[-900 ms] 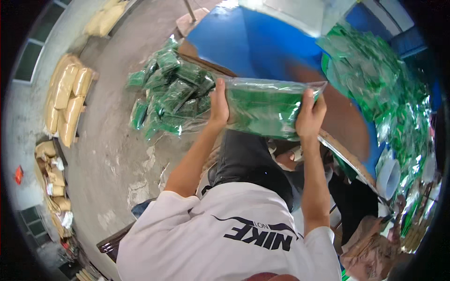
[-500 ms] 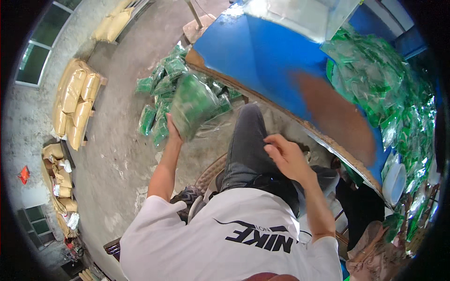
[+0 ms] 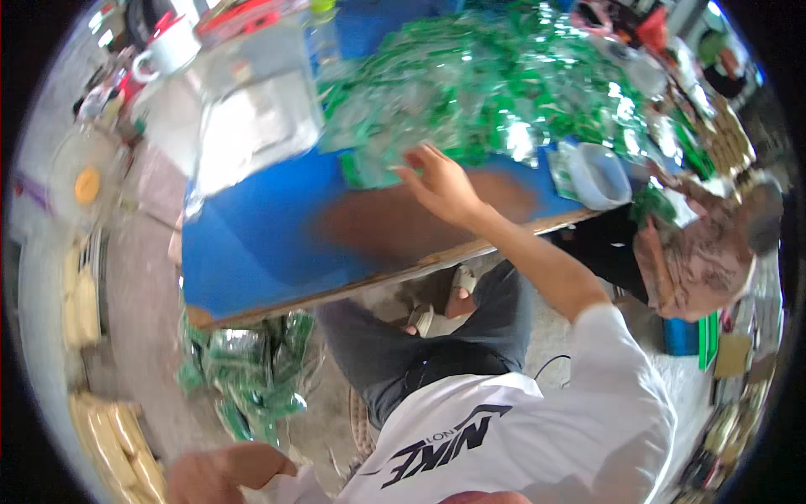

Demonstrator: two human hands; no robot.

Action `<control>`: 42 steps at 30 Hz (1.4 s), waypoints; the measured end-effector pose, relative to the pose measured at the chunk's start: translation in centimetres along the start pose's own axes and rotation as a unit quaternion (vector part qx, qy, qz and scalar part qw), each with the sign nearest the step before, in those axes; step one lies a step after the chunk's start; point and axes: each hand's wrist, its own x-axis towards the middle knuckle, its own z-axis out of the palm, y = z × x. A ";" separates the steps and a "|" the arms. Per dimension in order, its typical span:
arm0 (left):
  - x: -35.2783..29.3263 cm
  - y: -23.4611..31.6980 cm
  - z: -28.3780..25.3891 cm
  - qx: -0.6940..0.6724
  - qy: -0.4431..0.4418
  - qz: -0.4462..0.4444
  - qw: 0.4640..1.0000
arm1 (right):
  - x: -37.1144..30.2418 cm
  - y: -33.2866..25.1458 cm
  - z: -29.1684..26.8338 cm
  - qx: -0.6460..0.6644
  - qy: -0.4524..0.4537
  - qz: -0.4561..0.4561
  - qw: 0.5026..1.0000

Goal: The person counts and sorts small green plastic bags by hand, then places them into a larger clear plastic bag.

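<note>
My right hand (image 3: 445,185) reaches over the blue table (image 3: 243,244), fingers apart and holding nothing I can see. Its fingertips are at the near edge of a large heap of clear plastic packets with green parts (image 3: 453,84). Under the hand, the tabletop has a worn brown patch (image 3: 369,223). My left hand (image 3: 197,483) is low at the left, blurred and partly cut off, so its fingers cannot be read. On the floor beyond it, below the table's left corner, lies a pile of larger clear bags with green contents (image 3: 252,361).
A white translucent tub (image 3: 600,176) stands at the table's right edge. A shiny clear tray (image 3: 256,126) and a white mug (image 3: 172,46) are at the far left. Another person (image 3: 701,244) sits close on my right. Stacked tan sacks (image 3: 117,445) line the left.
The view has turned right toward the table. My right hand has moved from above my lap to the heap. The clear green bag no longer shows in my left hand, which has drawn back.
</note>
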 end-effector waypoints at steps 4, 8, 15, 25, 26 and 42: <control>3.8 -2.7 -3.3 -0.099 -0.036 -0.005 0.994 | 10.2 6.1 0.2 -0.286 0.017 -0.145 0.947; 3.8 -3.7 -2.5 -0.171 0.010 -0.038 0.984 | 15.1 7.4 1.7 -0.441 -0.065 -0.055 0.893; 2.3 -3.1 0.7 -0.240 0.134 -0.080 0.958 | 10.1 10.2 2.9 -0.454 0.004 -0.010 0.891; 2.2 -3.6 3.6 -0.308 0.232 -0.100 0.917 | 4.7 7.5 1.9 -0.458 0.131 0.083 0.875; 2.2 -3.4 3.9 -0.306 0.243 -0.101 0.915 | 5.6 6.8 0.8 -0.384 0.058 0.098 0.916; 5.1 -7.7 6.4 -0.379 0.376 -0.103 0.839 | 6.1 6.9 -2.9 -0.274 0.047 0.153 0.948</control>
